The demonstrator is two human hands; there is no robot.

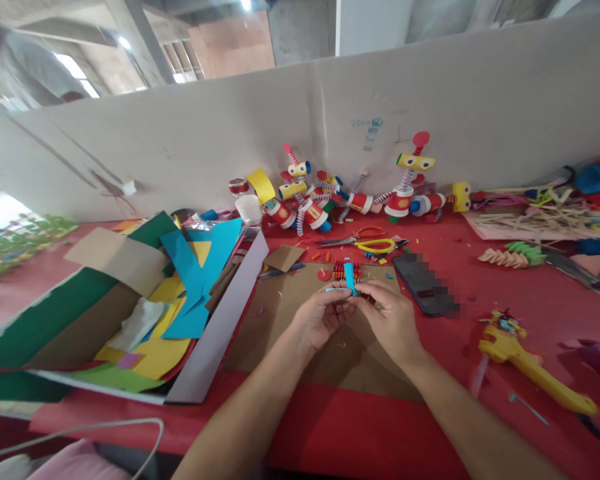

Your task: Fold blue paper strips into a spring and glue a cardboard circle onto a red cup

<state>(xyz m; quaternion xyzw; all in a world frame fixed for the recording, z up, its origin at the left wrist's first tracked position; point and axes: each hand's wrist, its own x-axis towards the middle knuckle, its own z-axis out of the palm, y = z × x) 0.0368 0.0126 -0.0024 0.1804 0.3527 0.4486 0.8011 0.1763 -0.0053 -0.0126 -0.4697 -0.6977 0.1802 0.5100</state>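
Both hands meet over a brown cardboard sheet (305,360), pinching a small strip of blue paper (349,275) that stands upright between the fingertips. My left hand (317,317) grips it from the left, and a pale blue edge shows at its fingers. My right hand (387,317) holds the same piece from the right with thumb and forefinger. Just behind the fingers lie red and orange folded paper springs (339,268), partly covered by the blue strip. A small red paper disc (324,274) is to their left.
An open box of coloured paper (220,327) stands at left. Scissors with yellow and red handles (375,244) lie behind the cardboard. At right are a dark phone (423,283) and a yellow glue gun (535,370). Several paper-cup figures (400,200) line the grey partition (220,140).
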